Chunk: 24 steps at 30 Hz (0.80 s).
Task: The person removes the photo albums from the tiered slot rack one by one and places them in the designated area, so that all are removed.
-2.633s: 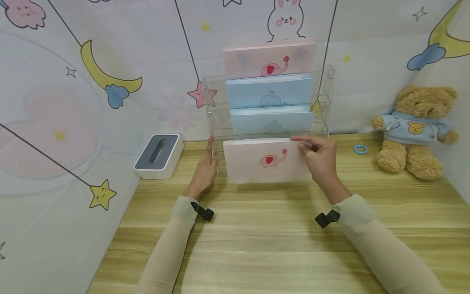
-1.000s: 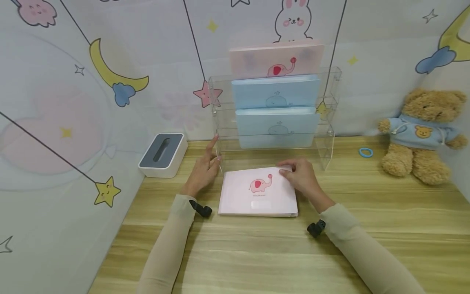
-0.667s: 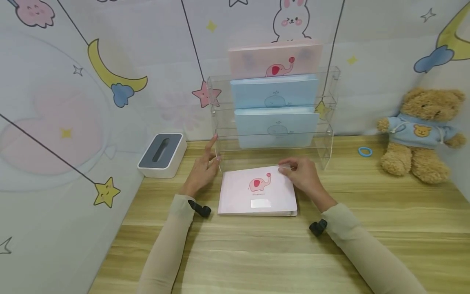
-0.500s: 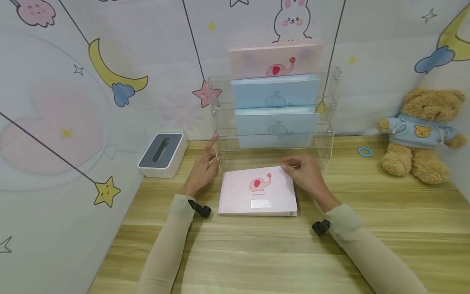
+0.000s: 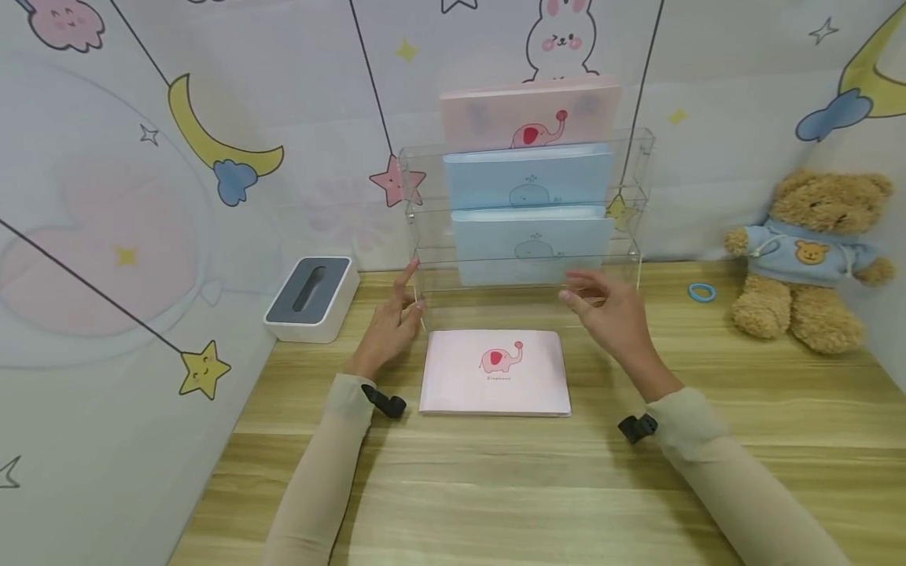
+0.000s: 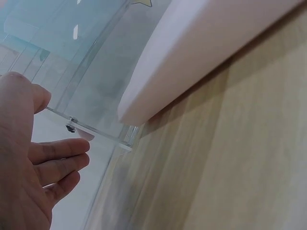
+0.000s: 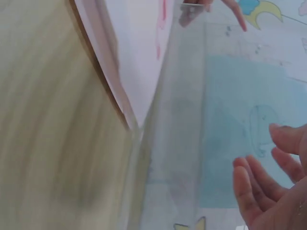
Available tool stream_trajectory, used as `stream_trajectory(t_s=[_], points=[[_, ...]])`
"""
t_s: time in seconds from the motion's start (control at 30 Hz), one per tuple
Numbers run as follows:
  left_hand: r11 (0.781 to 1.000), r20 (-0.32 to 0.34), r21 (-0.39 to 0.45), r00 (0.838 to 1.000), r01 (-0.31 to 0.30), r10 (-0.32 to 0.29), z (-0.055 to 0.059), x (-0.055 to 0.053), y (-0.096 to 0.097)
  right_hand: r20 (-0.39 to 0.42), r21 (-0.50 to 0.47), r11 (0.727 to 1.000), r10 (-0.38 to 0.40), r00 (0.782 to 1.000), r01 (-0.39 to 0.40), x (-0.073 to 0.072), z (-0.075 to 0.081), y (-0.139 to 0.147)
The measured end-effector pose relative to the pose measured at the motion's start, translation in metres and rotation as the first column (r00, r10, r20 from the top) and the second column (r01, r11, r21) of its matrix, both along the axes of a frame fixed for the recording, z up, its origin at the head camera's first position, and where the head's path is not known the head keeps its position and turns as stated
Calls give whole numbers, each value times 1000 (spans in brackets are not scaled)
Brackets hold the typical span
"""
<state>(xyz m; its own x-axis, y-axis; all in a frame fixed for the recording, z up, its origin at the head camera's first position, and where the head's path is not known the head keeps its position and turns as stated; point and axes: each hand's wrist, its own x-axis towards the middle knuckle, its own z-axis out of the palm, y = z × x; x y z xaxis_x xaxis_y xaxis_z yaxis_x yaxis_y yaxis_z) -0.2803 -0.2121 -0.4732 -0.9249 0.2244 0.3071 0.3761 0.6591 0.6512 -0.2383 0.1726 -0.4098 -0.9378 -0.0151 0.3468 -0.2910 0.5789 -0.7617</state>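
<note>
A pink album with an elephant on its cover lies flat on the wooden table, just in front of a clear acrylic rack. My left hand rests against the rack's left side, index finger straight along the panel and thumb at its front edge. In the left wrist view the other fingers stand loosely outside the panel. My right hand is in the air before the rack's lower right, fingers apart and holding nothing. Two blue whale albums and another pink elephant album stand in the upper tiers.
A white tissue box with a grey top stands left of the rack. To the right lie a blue ring and a seated teddy bear in a blue sweater. A cartoon-printed cloth hangs behind.
My right hand drew the pink album from the rack's front tier and laid it down on the table. It then let go and moved up and right. My left hand stayed at the rack.
</note>
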Motion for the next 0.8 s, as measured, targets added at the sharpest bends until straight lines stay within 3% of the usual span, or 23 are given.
stream_trajectory(t_s=[0.3,0.53,0.8], points=[[1000,-6,4,1000,2,-2,1,1,1,-146,-29,999,-23,989,19,-4,24,12],[1000,6,11,1000,18,-18,0,0,-1,-245,-18,996,-93,965,91,-13,39,16],[1000,17,20,1000,13,-14,2,1,1,-254,0,996,-91,963,94,-26,47,16]])
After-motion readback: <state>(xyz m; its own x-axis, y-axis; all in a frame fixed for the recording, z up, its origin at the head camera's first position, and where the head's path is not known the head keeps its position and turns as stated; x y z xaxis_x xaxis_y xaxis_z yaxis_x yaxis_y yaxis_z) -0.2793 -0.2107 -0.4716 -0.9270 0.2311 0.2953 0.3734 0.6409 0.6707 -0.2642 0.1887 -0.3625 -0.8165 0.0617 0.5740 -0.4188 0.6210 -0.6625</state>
